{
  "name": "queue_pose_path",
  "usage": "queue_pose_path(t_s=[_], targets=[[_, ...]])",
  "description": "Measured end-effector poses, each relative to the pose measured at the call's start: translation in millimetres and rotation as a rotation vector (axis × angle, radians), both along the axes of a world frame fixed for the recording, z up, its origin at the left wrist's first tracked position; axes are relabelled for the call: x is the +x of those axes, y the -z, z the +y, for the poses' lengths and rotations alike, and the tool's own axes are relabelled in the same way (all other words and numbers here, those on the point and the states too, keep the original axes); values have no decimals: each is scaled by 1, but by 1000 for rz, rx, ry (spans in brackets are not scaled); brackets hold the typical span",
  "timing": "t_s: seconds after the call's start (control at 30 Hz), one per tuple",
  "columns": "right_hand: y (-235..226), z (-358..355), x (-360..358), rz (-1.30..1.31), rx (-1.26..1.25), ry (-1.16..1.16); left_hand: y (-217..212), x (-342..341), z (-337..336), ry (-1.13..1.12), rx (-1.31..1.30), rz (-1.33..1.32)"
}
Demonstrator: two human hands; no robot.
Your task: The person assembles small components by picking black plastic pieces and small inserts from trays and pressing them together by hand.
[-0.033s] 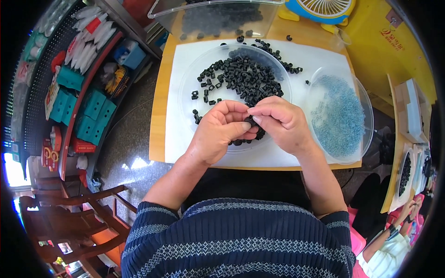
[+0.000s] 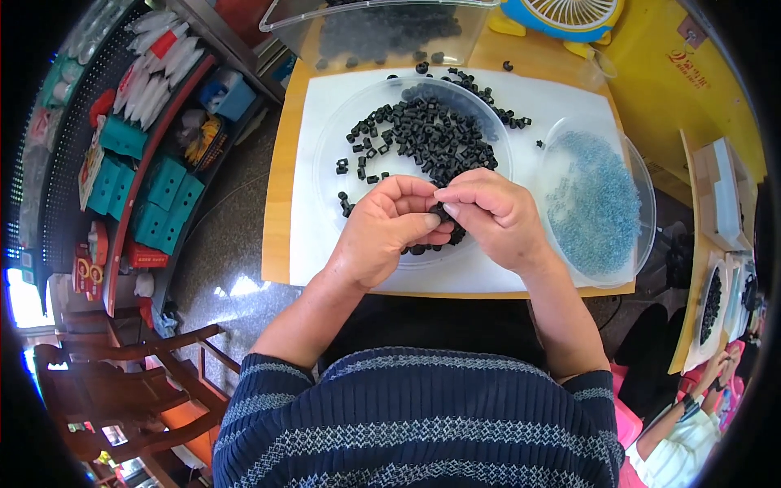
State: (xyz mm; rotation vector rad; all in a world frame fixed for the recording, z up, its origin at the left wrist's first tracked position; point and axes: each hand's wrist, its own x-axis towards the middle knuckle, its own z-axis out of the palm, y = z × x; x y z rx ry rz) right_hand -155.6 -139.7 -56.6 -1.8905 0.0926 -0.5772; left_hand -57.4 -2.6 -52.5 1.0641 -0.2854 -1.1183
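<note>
Over the near part of a round clear tray, my two hands meet. My left hand is closed, its thumb and fingers gripping a small black plastic part. My right hand pinches with thumb and forefinger just at that part's upper edge; whatever lies between those fingertips is too small to make out. Many more small black plastic parts are heaped in the tray beyond my hands, some loose at its left side. To the right, a second round clear tray holds tiny pale-blue transparent pieces.
A clear plastic bin of black parts stands at the table's far side. Right of it is a blue and yellow fan. White paper covers the wooden table. Shelves stand left; another person's hand shows lower right.
</note>
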Motion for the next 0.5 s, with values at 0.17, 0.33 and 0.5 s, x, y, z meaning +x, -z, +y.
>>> queue_pose_path(t_s=[0.17, 0.33, 0.5], targets=[[1, 2, 1, -12, -33, -7, 0, 1, -1, -1, -16, 58], [0, -2, 1, 57, 115, -55, 1, 0, -1, -39, -15, 0], [-5, -2, 0, 183, 232, -32, -1, 0, -1, 1, 6, -14]])
